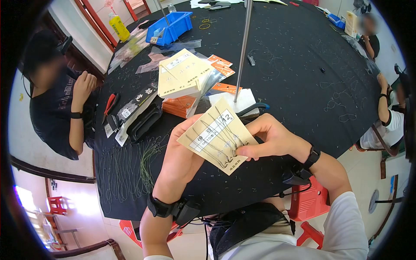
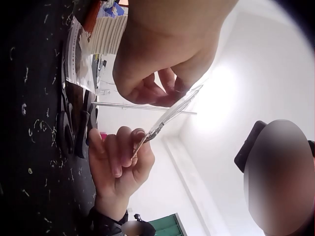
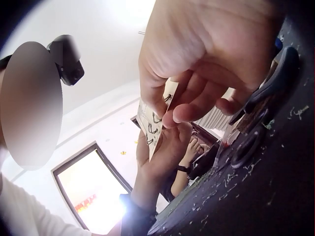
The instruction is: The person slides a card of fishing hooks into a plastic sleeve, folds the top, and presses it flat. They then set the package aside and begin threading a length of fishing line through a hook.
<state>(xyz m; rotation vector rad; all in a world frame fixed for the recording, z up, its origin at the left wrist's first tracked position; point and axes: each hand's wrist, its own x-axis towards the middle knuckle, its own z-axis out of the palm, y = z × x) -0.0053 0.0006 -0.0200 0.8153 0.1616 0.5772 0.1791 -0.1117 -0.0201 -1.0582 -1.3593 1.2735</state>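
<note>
A cream printed card (image 1: 190, 143) marked 12 is held tilted above the table edge in the head view. Dark fish hooks (image 1: 226, 164) with thin line lie across its face, bunched toward its lower right edge. My left hand (image 1: 184, 162) grips the card by its left side, the fingers partly hidden behind it. With thumb and fingers my right hand (image 1: 277, 138) pinches the right edge, thumb beside the hooks. In the left wrist view the card (image 2: 170, 115) appears nearly edge-on between both hands. Hook bends (image 3: 152, 129) stand along the card in the right wrist view.
Beyond my hands are a stack of cream cards (image 1: 177, 76), orange packets (image 1: 177, 106) and a blue bin (image 1: 171, 28). A thin metal rod (image 1: 243, 47) rises nearby. Looped line (image 1: 134, 162) and a red-handled tool (image 1: 111, 105) lie left. Other people sit around the black-covered table (image 1: 299, 86).
</note>
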